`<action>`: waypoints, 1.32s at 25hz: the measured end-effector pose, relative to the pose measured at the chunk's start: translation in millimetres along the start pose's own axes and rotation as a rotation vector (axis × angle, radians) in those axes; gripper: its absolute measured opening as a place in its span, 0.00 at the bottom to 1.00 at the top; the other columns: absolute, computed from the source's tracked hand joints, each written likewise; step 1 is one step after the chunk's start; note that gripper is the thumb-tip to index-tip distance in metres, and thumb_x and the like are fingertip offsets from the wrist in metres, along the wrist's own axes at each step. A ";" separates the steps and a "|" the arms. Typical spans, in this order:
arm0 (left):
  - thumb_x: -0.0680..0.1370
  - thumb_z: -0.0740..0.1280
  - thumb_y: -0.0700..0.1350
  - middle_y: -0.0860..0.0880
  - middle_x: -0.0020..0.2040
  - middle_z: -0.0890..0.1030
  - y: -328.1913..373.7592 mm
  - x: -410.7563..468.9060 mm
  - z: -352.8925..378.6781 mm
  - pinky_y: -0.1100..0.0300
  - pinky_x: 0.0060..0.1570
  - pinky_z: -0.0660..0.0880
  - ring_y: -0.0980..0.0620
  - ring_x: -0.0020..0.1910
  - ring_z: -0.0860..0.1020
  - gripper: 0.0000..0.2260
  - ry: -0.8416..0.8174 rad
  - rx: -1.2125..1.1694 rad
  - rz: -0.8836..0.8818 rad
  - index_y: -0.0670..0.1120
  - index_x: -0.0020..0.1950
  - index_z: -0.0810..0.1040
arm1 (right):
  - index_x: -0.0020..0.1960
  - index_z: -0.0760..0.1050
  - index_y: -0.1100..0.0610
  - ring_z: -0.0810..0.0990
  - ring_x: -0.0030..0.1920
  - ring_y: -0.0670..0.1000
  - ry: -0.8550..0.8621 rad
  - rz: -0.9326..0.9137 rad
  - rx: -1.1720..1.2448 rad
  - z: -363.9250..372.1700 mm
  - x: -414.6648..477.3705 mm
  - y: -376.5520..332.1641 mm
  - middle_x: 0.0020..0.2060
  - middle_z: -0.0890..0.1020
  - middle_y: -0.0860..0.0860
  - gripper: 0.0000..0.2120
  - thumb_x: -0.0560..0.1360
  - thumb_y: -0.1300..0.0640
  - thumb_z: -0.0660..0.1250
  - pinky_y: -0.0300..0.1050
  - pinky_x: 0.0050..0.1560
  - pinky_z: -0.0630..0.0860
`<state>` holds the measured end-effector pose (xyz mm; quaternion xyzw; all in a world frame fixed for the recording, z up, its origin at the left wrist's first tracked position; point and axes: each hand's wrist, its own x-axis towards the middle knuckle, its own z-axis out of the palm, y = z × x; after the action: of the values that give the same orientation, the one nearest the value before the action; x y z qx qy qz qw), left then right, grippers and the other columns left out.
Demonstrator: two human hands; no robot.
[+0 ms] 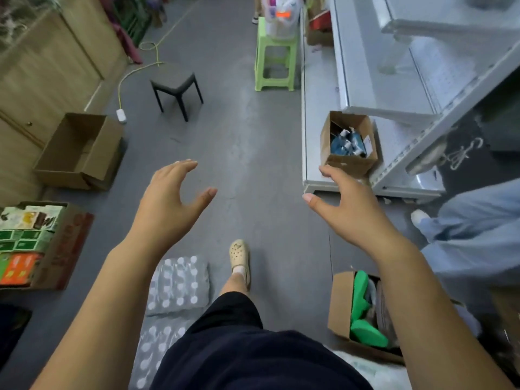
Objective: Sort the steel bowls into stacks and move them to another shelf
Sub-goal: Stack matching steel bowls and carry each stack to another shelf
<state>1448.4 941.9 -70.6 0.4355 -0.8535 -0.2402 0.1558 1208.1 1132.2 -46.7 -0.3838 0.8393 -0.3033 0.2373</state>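
Two empty grips held out over a grey shop aisle; where the steel bowls are, and how they look, cannot be told here.
At lower centre lie a wrapped bottle pack (pixel 180 282) and a beige clog (pixel 239 256), with a box of green items (pixel 337 305) at lower right. Above them the left grip (pixel 166 204) and right grip (pixel 349 206) are spread wide, fingers loosely bent, holding nothing. Beyond, right of centre, a small carton (pixel 349 164) sits on the white shelf (pixel 312 153); farther up stand a black stool (pixel 174 77) and a green stool (pixel 277 52).

Both bare arms stretched forward, left hand (pixel 168 199) and right hand (pixel 347 205) empty, fingers relaxed, thumbs pointing inward
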 end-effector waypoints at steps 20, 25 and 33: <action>0.79 0.70 0.57 0.52 0.78 0.69 17.9 506.1 4.1 0.53 0.75 0.63 0.50 0.78 0.65 0.29 -0.081 0.044 0.285 0.49 0.77 0.70 | 0.80 0.62 0.49 0.64 0.78 0.48 0.162 0.012 -0.022 -67.8 452.3 -87.7 0.79 0.66 0.45 0.35 0.78 0.47 0.73 0.39 0.70 0.59; 0.79 0.71 0.57 0.54 0.77 0.70 77.6 634.6 22.6 0.57 0.71 0.62 0.51 0.77 0.66 0.29 -0.029 -0.005 0.365 0.51 0.77 0.69 | 0.81 0.61 0.47 0.63 0.79 0.46 0.290 -0.041 -0.026 -134.2 562.3 -83.0 0.79 0.65 0.43 0.35 0.78 0.45 0.72 0.38 0.70 0.58; 0.78 0.72 0.55 0.52 0.73 0.74 178.8 791.1 76.9 0.65 0.64 0.63 0.51 0.73 0.71 0.27 -0.047 -0.162 0.514 0.49 0.75 0.72 | 0.79 0.65 0.46 0.67 0.76 0.47 0.517 0.017 0.012 -229.1 683.9 -60.1 0.76 0.69 0.44 0.31 0.79 0.46 0.71 0.41 0.70 0.64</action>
<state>839.8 406.0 7.4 0.1850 -0.9174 -0.2703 0.2259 688.2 636.8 42.8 -0.2848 0.8735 -0.3945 0.0198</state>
